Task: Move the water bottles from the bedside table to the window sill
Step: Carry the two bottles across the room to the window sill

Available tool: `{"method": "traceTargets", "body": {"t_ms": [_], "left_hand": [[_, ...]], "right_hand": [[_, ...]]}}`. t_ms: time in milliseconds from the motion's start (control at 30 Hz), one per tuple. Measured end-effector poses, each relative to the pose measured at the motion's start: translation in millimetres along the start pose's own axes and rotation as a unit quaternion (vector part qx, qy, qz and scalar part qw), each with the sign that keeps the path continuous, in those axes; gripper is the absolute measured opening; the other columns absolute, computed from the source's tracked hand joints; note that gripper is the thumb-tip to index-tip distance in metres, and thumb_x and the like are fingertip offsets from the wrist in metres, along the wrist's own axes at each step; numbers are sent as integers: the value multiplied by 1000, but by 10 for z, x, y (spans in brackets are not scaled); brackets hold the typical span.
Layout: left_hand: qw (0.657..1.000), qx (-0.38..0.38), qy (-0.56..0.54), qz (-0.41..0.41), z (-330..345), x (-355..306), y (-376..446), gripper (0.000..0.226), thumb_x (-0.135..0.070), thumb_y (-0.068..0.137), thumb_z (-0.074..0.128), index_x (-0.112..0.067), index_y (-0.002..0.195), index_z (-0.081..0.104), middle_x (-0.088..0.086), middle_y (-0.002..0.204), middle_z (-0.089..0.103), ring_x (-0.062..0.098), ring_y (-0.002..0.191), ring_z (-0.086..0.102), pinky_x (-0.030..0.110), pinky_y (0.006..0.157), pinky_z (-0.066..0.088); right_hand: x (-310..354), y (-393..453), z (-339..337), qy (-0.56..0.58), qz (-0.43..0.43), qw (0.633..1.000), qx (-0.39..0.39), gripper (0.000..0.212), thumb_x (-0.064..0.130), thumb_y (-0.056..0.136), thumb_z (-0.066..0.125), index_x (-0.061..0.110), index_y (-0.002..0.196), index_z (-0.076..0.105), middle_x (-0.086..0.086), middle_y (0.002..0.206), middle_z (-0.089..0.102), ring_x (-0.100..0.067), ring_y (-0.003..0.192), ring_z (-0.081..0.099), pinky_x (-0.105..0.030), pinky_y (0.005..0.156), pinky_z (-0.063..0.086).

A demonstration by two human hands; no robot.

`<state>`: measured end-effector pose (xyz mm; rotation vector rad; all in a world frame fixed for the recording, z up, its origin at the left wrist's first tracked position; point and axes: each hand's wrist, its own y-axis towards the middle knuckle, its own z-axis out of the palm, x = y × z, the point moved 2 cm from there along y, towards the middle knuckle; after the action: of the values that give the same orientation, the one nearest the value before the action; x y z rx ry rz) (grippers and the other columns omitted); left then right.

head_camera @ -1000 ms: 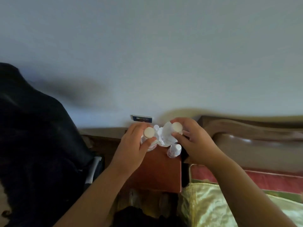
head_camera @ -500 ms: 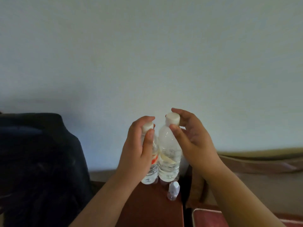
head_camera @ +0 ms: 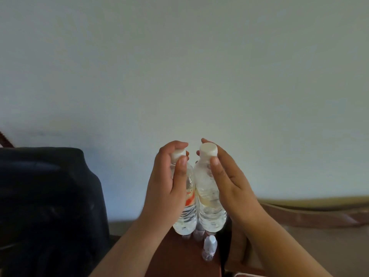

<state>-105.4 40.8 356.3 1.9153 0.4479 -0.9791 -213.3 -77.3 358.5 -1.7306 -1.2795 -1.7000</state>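
Note:
Two clear water bottles with white caps hang side by side above the reddish-brown bedside table (head_camera: 185,256), touching each other. My left hand (head_camera: 169,186) grips the left bottle (head_camera: 187,212), which has a red label, around its neck and cap. My right hand (head_camera: 227,180) holds the right bottle (head_camera: 209,196) at its neck, thumb in front, fingers behind. Both bottle bases are lifted just off the table top. The window sill is not in view.
A small clear bottle (head_camera: 209,249) with a white cap stands on the table, with further small bottles behind the lifted ones. A dark fabric-covered object (head_camera: 46,206) fills the left. A wooden headboard (head_camera: 309,214) lies to the right, a pale wall behind.
Both hands closed on the bottle tops on the table and lifted the two bottles upward. The view tilted up from the table and bed toward the wall.

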Motion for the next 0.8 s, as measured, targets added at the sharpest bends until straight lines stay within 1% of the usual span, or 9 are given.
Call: {"method": "traceTargets", "body": {"t_ms": [67, 200, 267, 367, 467, 600, 667, 733, 800], "left_hand": [[1000, -4, -10, 2, -27, -45, -2, 28, -43, 104, 39, -40, 131, 46, -5, 127, 61, 21, 117, 63, 46, 91, 57], [1000, 10, 12, 9, -50, -121, 12, 25, -40, 105, 40, -46, 129, 45, -9, 126, 61, 17, 118, 62, 42, 93, 56], [1000, 11, 7, 6, -66, -141, 24, 25, -38, 105, 42, -44, 130, 46, -8, 125, 62, 16, 119, 62, 38, 95, 55], [999, 27, -9, 14, -100, -208, 35, 26, -35, 105, 44, -39, 131, 47, -9, 125, 63, 14, 120, 62, 28, 96, 52], [997, 54, -46, 11, -125, -272, 29, 27, -29, 105, 49, -37, 130, 49, -10, 123, 65, 11, 121, 62, 19, 96, 49], [991, 89, -103, -13, -145, -295, 8, 31, -28, 102, 55, -35, 132, 51, -9, 122, 67, 15, 123, 62, 23, 98, 50], [987, 98, -128, -24, -151, -308, -4, 32, -29, 100, 57, -34, 131, 53, -7, 122, 68, 18, 123, 62, 28, 99, 50], [983, 103, -149, -34, -154, -330, -18, 32, -29, 99, 59, -32, 130, 55, -3, 122, 69, 21, 124, 62, 34, 101, 50], [980, 105, -162, -39, -153, -367, -27, 33, -28, 98, 60, -30, 130, 56, -1, 122, 70, 20, 123, 62, 35, 102, 51]], "right_hand": [[18, -38, -17, -26, -6, 999, 44, 52, 46, 97, 58, 42, 146, 42, 21, 145, 51, 0, 138, 44, -38, 114, 39], [-13, -96, -92, -101, -16, 992, 81, 84, 21, 86, 80, 38, 151, 31, 21, 149, 44, -3, 141, 40, -29, 113, 36], [-13, -107, -116, -114, 1, 990, 79, 92, 22, 80, 85, 41, 150, 30, 24, 144, 48, 0, 136, 44, -28, 111, 39], [23, -115, -164, -133, 36, 989, 58, 86, 39, 69, 91, 45, 140, 44, 24, 129, 60, 2, 121, 57, -35, 103, 50], [68, -124, -213, -126, 41, 990, 49, 70, 41, 63, 94, 45, 123, 59, 19, 117, 67, -3, 110, 64, -37, 95, 55], [100, -147, -253, -66, 39, 995, 55, 60, 27, 65, 96, 31, 115, 65, 3, 112, 70, -19, 104, 69, -48, 91, 57], [104, -161, -267, -39, 42, 996, 66, 57, 21, 67, 94, 25, 115, 65, -1, 110, 71, -22, 103, 71, -49, 90, 57], [121, -177, -280, -14, 41, 997, 66, 57, 21, 67, 94, 24, 116, 66, -2, 111, 72, -22, 104, 71, -47, 91, 56], [161, -193, -281, -19, 31, 998, 60, 60, 27, 66, 95, 27, 118, 65, -1, 113, 72, -21, 106, 71, -48, 92, 56]]}}
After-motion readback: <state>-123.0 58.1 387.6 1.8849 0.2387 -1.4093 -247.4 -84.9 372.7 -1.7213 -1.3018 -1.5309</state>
